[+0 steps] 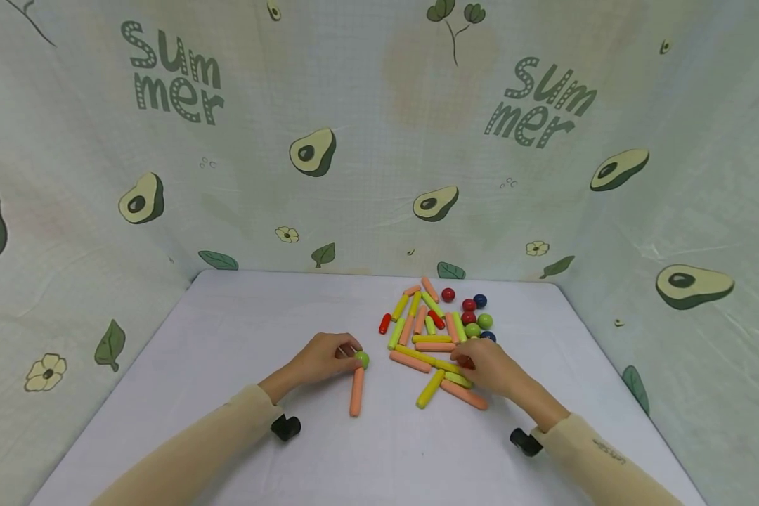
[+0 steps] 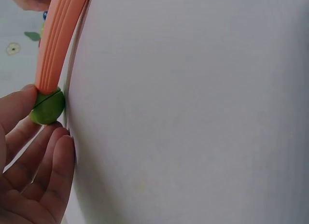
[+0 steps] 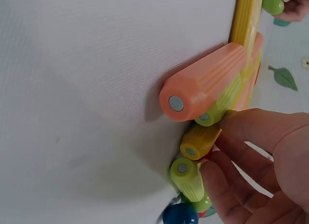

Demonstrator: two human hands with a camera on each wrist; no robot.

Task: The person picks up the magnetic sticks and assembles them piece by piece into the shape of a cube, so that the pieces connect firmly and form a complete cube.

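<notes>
In the head view, my left hand [image 1: 330, 358] pinches a green ball [image 1: 362, 360] between thumb and fingers. A salmon-orange ribbed rod [image 1: 357, 393] stretches from that ball toward the near edge, its end touching the ball. The left wrist view shows the ball [image 2: 48, 108] against the rod's end [image 2: 55, 45]. Over at the pile, my right hand [image 1: 485, 364] has its thumb and fingers around the end of a yellow rod [image 3: 199, 141]. Close beside it lie a short lime rod [image 1: 458, 379] and a salmon rod [image 1: 464, 395]; round metal discs show in the rod ends.
Several yellow, lime, salmon and red rods lie behind and left of my right hand, including a red rod [image 1: 385, 323]. Red, blue and green balls, such as a red ball [image 1: 448, 295], sit at the pile's right. A patterned cloth [image 1: 367, 211] surrounds the white table [image 1: 240, 309].
</notes>
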